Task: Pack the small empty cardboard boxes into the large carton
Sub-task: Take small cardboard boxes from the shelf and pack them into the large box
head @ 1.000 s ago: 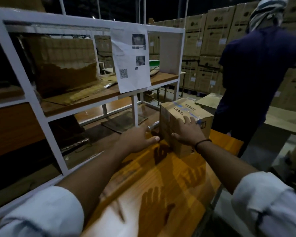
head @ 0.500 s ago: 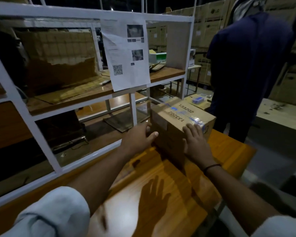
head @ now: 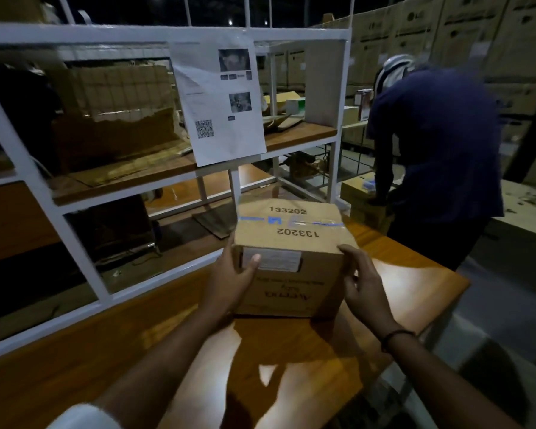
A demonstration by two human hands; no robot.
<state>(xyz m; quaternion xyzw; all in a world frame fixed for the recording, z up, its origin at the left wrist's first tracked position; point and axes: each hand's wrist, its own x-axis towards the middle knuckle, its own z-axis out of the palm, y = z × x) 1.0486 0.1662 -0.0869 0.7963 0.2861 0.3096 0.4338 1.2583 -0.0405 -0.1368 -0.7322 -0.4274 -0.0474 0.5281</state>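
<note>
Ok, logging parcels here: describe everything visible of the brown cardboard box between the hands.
The brown cardboard box is closed, clear blue-printed tape across its top, 133202 printed twice. A white label is on its near face. It is upright over the orange wooden table; left hand and right hand grip its sides.

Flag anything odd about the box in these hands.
The cardboard box, gripped by the left hand and right hand, shows its front print upside down, so it probably stands inverted. No dents or tears show.
</note>
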